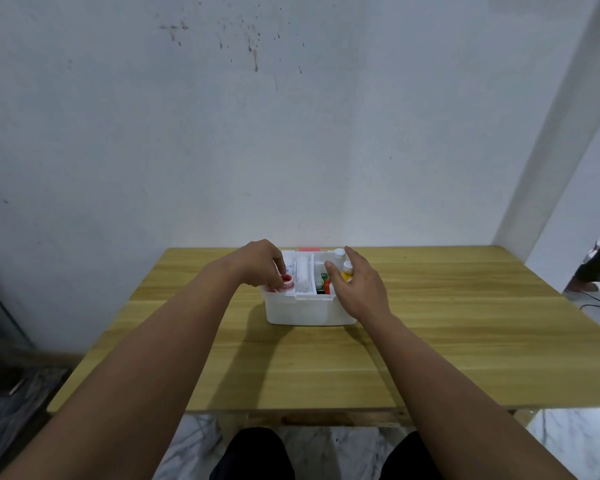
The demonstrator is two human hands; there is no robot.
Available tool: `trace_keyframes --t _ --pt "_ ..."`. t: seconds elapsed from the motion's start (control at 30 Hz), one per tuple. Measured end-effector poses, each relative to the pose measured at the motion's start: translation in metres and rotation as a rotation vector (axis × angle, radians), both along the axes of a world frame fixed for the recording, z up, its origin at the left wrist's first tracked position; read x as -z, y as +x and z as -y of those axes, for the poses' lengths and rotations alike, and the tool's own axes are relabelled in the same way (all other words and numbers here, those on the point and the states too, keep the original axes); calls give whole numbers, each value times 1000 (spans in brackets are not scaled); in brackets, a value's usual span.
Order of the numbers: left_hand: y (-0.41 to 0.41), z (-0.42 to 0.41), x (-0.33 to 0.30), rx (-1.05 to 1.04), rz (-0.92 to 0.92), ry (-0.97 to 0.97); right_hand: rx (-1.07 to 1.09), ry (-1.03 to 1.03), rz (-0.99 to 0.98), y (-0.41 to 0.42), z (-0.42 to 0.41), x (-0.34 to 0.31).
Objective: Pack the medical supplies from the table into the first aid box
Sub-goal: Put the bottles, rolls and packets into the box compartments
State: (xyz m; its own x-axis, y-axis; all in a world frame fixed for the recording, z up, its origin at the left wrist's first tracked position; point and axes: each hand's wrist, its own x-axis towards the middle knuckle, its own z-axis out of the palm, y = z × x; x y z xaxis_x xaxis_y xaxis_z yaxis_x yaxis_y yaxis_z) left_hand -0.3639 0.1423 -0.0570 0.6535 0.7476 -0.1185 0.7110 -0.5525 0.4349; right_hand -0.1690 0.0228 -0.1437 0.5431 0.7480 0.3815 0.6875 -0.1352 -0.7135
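A: Head view: where is the first aid box (309, 308)?
B: Mid-table (465, 323), near the wall. Left hand (262, 263) pinches a red-and-white tape roll (284, 283) in the box's left compartment.
A: Right hand (359, 284)?
B: Fingers spread, relaxed over the box's right side, beside a yellow bottle (347, 271).

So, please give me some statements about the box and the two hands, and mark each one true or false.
1. The first aid box is white. True.
2. The left hand pinches a red-and-white tape roll in the box's left compartment. True.
3. The right hand grips a pair of scissors. False: its fingers are relaxed and hold nothing.
4. The box stands on the floor. False: it stands on the wooden table.
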Motion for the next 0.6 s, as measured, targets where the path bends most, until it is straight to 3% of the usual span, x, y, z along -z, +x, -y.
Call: trace_keyframes --t 0.6 --pt "-10 -4 5 -87 83 89 2 -4 1 -3 3 -3"
